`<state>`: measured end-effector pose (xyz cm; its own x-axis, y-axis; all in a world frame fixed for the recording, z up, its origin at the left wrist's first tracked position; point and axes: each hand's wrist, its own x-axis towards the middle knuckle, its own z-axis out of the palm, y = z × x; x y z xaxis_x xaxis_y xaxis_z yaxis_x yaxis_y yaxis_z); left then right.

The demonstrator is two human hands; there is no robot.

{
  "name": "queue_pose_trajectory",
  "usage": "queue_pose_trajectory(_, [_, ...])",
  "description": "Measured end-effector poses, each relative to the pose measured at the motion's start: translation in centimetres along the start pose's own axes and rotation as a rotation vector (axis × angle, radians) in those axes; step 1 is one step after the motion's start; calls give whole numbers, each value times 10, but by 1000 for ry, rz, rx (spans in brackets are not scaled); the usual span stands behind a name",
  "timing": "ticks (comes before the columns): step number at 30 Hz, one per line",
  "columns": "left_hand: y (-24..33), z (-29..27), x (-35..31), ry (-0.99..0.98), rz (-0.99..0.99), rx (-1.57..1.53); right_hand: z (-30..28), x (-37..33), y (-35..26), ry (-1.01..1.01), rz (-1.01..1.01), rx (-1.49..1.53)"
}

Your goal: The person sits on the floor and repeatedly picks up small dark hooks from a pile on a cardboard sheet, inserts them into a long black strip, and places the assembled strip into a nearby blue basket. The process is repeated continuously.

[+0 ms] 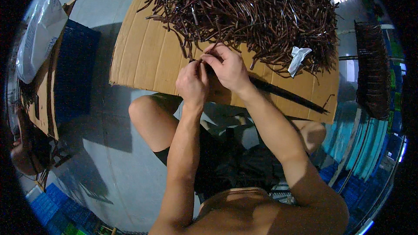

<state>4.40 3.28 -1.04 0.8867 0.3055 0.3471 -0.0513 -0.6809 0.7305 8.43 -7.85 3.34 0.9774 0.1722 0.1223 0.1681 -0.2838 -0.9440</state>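
Observation:
My two hands meet over the front edge of a cardboard sheet (143,56). My left hand (191,82) is closed, its thumb and fingers pinched on a thin dark brown twig-like strip (190,54). My right hand (230,67) touches it from the right, thumb and forefinger pressed together on the same strip; its far end is partly hidden by the fingers. Just beyond my hands spreads a big tangled pile of similar brown strips (252,13). A long, dark, narrow piece (289,95) lies slantwise on the cardboard, passing under my right wrist.
Crumpled white paper (298,61) rests on the pile's near right side. At left stand a dark blue box (78,61) and a clear plastic bag (41,35). More brown strands hang in a bundle (372,69) at right, above turquoise material (357,143). My bent knee (146,111) is below the sheet.

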Motion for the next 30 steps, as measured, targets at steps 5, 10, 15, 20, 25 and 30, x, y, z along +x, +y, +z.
queue_pose_trajectory(5, [-7,1,-5,-46,-43,-18,-7,4,-19,-179,-143,-373])
queue_pose_trajectory(10, [-12,-14,5,45,-209,-124,-36,55,-6,-439,205,-441])
queue_pose_trajectory(15, [1,-24,0,1,-247,-161,-22,63,14,-638,189,-854])
queue_pose_trajectory(20, [-2,-13,-1,42,-39,-116,-23,45,1,-343,242,-137])
queue_pose_trajectory(25, [-1,-16,-1,-11,-53,-30,-6,13,-15,-204,161,56])
queue_pose_trajectory(30, [-1,-11,-2,30,-41,-45,3,0,-3,-50,2,19])
